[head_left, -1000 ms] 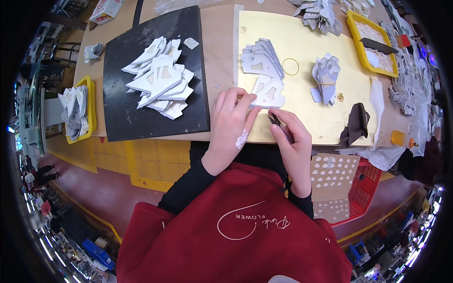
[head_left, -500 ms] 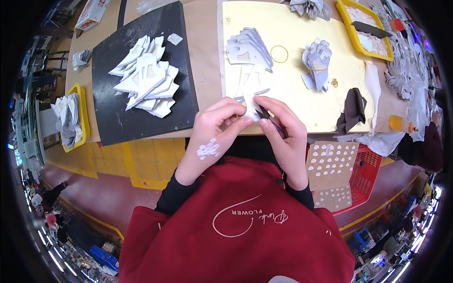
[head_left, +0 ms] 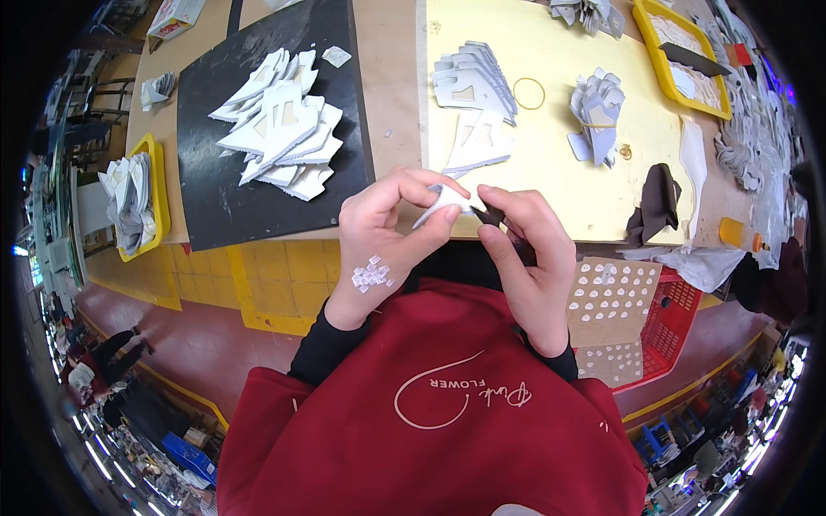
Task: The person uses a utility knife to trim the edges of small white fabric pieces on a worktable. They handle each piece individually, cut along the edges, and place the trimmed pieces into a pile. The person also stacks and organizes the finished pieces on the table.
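Observation:
Above the table's near edge, my left hand (head_left: 383, 225) pinches a small white cut piece (head_left: 445, 201) between thumb and fingers; the piece is bent and tilted. Several tiny white stickers (head_left: 372, 273) cling to the back of that hand. My right hand (head_left: 535, 249) is closed on a small dark pointed tool (head_left: 490, 215), mostly hidden by the fingers, with its tip at the piece's right end. Just beyond my hands lie loose white pieces (head_left: 473, 155) and a fanned stack of grey-white pieces (head_left: 471, 79) on a pale yellow sheet (head_left: 551, 202).
A black board (head_left: 224, 206) bears a heap of white pieces (head_left: 280, 125). A rubber-banded bundle (head_left: 595, 112), a loose rubber band (head_left: 529, 93) and dark cloth (head_left: 658, 202) lie rightward. Yellow trays (head_left: 157, 193) stand either side; a red basket (head_left: 675, 322) holds cardboard.
My left hand has tipped the white piece up, so that its edge now shows. My right hand has drawn slightly rightward with the tool. The whole view has shifted a little.

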Motion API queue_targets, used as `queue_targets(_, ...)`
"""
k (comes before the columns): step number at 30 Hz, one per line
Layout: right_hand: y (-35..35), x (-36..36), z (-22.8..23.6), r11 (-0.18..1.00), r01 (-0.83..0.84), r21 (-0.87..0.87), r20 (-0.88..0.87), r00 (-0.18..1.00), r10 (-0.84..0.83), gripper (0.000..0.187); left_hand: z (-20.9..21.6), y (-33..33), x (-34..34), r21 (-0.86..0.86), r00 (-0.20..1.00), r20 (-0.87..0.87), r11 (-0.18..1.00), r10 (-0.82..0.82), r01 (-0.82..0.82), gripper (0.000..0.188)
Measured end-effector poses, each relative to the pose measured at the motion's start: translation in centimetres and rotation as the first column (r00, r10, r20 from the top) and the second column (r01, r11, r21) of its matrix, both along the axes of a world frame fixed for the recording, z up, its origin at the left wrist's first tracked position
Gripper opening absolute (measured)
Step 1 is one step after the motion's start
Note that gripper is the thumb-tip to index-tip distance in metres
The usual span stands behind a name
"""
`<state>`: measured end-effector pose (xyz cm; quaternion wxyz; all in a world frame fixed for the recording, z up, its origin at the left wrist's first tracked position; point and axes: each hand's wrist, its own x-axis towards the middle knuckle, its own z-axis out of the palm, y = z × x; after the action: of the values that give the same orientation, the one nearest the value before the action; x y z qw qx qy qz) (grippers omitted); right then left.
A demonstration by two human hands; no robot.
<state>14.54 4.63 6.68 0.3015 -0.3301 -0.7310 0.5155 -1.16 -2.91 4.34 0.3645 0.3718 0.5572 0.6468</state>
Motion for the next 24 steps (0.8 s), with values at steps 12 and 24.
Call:
queue_targets(12, -0.5, -0.4, -1.2, 1.000, -0.007, -0.013, -0.129, 0.992, 0.005, 0.030, -0.2, -0.3, -0.1, -0.006, 0.960, -0.281, 1.000, 0.001, -0.003, 0.021)
queue_targets(24, 0.8, 0.9, -2.8, 0.241, -0.450, -0.860, -0.510, 0.783, -0.356, 0.025, 0.1, 0.8, -0.6, 0.131, 0.814, -0.559, 0.986, 0.160, -0.104, 0.018)
